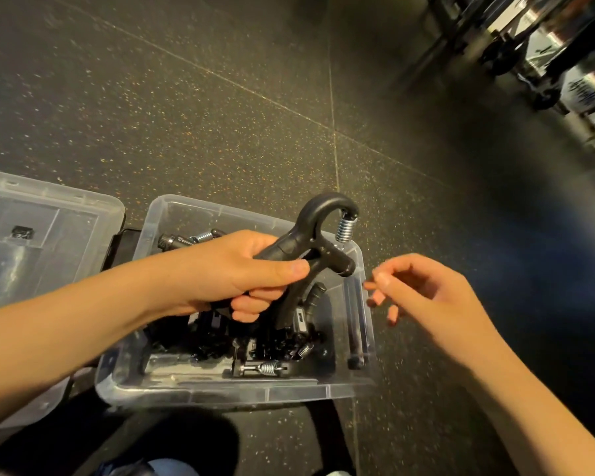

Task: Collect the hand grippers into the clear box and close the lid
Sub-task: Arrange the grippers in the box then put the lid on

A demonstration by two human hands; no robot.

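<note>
A clear plastic box (200,389) stands on the dark floor below me, holding several black hand grippers (265,345) with steel springs. My left hand (234,269) is over the box, wrapped around the handles of a black hand gripper (318,235) whose hooked top and silver spring stick up above the box's far rim. My right hand (423,297) hovers just right of the box, empty, fingers loosely curled and apart. The clear lid (38,235) lies flat on the floor to the left of the box.
Speckled dark rubber floor tiles surround the box. Metal racks or equipment (557,56) stand at the far top right. My leg in blue fabric (158,467) shows at the bottom edge.
</note>
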